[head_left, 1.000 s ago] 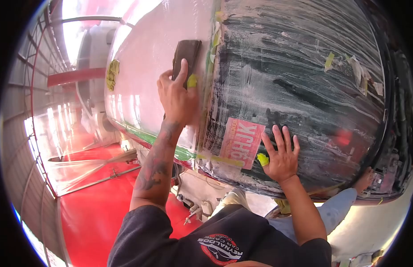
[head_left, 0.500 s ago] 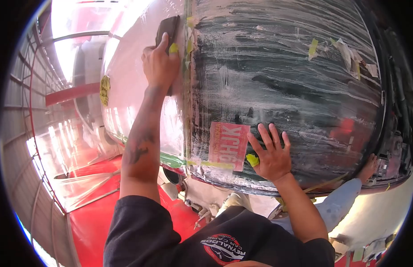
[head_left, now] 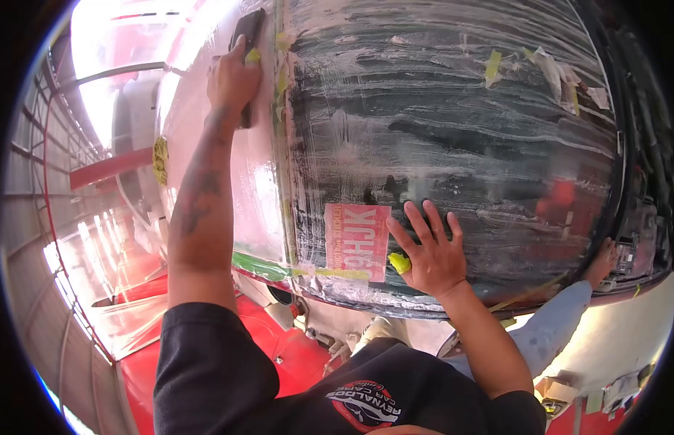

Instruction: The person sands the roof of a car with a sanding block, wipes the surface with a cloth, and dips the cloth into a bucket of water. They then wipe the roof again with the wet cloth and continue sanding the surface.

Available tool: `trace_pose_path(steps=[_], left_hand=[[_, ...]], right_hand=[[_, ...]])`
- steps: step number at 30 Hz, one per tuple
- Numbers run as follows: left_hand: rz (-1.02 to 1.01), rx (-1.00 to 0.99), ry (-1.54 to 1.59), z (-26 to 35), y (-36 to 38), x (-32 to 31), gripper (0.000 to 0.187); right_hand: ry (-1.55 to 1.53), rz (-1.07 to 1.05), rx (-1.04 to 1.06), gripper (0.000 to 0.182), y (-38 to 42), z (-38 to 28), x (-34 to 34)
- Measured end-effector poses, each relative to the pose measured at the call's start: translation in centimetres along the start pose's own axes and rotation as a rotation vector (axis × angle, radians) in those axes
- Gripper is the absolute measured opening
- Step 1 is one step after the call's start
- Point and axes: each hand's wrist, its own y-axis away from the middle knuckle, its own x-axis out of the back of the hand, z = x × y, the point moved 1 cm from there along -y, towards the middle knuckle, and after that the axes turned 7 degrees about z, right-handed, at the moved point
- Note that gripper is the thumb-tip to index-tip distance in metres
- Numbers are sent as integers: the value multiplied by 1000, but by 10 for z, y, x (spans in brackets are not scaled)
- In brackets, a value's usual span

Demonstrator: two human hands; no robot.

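My left hand [head_left: 234,80] is closed around a long dark sanding block [head_left: 251,25], which lies on the pale, wet-looking car panel [head_left: 261,148] at the upper left. A bit of yellow tape shows at its fingers. My right hand [head_left: 435,261] rests with fingers spread on the dark car glass [head_left: 424,145], which is streaked with whitish residue. Yellow tape [head_left: 399,262] shows by its thumb, just right of a red-and-white sticker [head_left: 357,239].
Another person's hand [head_left: 605,259], with a light blue sleeve [head_left: 558,312], touches the car's right edge. Torn masking tape and paper [head_left: 558,76] cling to the glass. Green tape [head_left: 261,265] lines the panel's lower edge. A red beam [head_left: 112,167] stands left.
My left hand and the sanding block have moved left, away from the glass edge and slightly up in view. The view has shifted a little. My right hand stays on the glass.
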Motion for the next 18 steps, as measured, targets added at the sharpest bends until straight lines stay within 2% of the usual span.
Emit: trace_pose_path(steps=[1, 2, 3, 5, 6, 8, 10, 12, 15, 18], left_hand=[[-35, 12, 58, -13, -41, -16, 59], [3, -14, -37, -1, -53, -11, 59], [34, -24, -132, 9, -54, -5, 59], [53, -28, -102, -2, -15, -1, 57], [68, -38, -88, -5, 11, 5, 56], [210, -119, -113, -4, 122, 24, 54], [200, -192, -60, -7, 223, 46, 56], [124, -245, -57, -12, 271, 67, 56], [166, -203, -46, -47, 212, 51, 57], [187, -136, -52, -122, 88, 22, 53]], right_hand=[[-2, -14, 0, 89, 1, -1, -1], [-3, 7, -2, 92, 2, 0, -3], [12, -10, -1, 92, 4, 1, -2], [20, -33, 0, 93, 1, 0, 0], [15, -18, 4, 84, 0, 0, 0], [0, -10, -6, 76, 1, -2, 2], [-10, 6, -14, 64, -3, -3, 4], [16, 8, -13, 64, -3, -3, 3], [33, 32, 13, 60, -3, -2, 1], [67, 48, 10, 59, -1, -3, 0]])
